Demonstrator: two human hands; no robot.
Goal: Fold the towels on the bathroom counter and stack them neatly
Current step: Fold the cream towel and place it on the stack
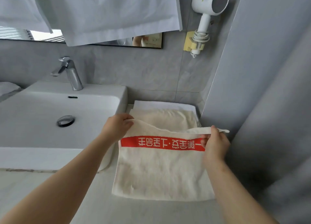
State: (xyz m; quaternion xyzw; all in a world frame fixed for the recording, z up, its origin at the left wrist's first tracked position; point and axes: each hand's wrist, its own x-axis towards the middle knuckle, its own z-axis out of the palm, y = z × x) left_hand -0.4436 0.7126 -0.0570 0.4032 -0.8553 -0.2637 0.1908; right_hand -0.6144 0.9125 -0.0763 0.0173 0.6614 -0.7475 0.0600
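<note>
- Pinching the far left corner of the cream towel [159, 170], my left grip [117, 127] was clamped on the cloth, fingers curled over its edge.
- My right grip [215, 144] was clamped on the far right corner of the same towel, and a bit of hem stuck out past it.
- That far edge was raised off the bench [134, 210]; the rest of the towel lay flat on the bench's right side.
- A red band [161, 143] with white lettering ran across the towel just below the raised edge.
- At the far right corner of the bench, a folded cream towel [165, 117] lay on a white towel [159, 104].
- The sink [50, 109] sat just left of the towels.
</note>
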